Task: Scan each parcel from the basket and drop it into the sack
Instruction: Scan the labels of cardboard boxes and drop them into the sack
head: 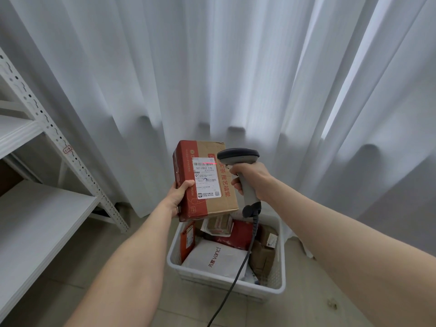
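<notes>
Head view: A person's left hand (180, 197) grips the lower left edge of a red-and-brown cardboard parcel (221, 201), thumb pressed on its front and fingers curled round behind. It holds the box upright in the air above a white perforated plastic basket (226, 283) on the floor. The right hand (250, 178) is clenched round the handle of a grey handheld scanner (238, 155), whose head sits just beside the parcel's upper right edge. A thin red beam falls across the barcode at the top of the white shipping label (207, 179), so the scanning step appears to be under way. The drop comes next, but the sack is not in view and the person would likely have to turn to reach it. The scanner's dark cable (236, 274) trails down across the basket and could snag. More parcels lie inside, among them a white plastic mailer bag (217, 258). A white metal shelving rack (35, 208) stands at left, and pale pleated curtains (212, 67) hang behind.
</notes>
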